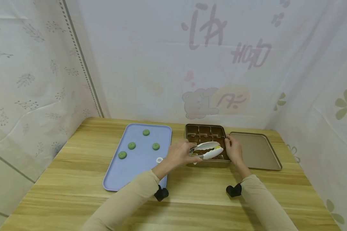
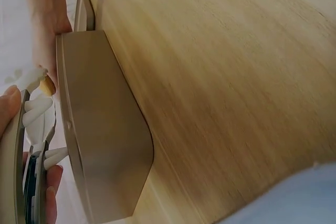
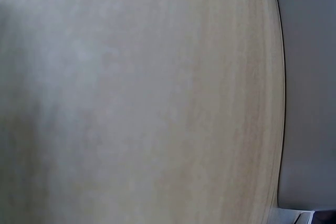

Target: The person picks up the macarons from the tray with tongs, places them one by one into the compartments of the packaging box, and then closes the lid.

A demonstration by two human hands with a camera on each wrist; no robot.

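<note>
Gold-brown metal tin [image 1: 207, 132] w/ divided compartments sits on the wood table [image 1: 191, 195], centre-right; tongs [image 1: 209, 150] w/ white tips are held over its near half.

Views: head cam gives the whole layout, i.e. both hands, tin, blue tray [image 1: 138, 160] to the left, flat gold lid [image 1: 257, 150] to the right. Left wrist cam shows what head cam does not: the tin's outer near wall [image 2: 100, 140] from low down, smooth w/ rounded corner, and the tongs [image 2: 37, 129] edge-on above the rim, w/ a small yellow-orange piece [image 2: 47, 85] at the tips. Right wrist cam shows only blurred table surface [image 3: 157, 103] and a grey strip at right; no hand or tin visible there.

Tongs: long axis runs left-right, roughly level; handle end at left in the left hand [image 1: 179, 154], white tips point right, toward the right hand [image 1: 233, 149]. Arms sit a little apart at the tips, yellow piece [image 1: 218, 148] between them.

Fingers: left hand curled round the tong handles, thumb on top, fingers [image 2: 52, 203] underneath. Right hand at the tin's right edge, fingers bent over the rim, thumb on the near side; grips it. How tight, cannot tell.

Blue tray carries four green discs [image 1: 131, 145] well apart and a white ring [image 1: 159, 159] near its right edge.
</note>
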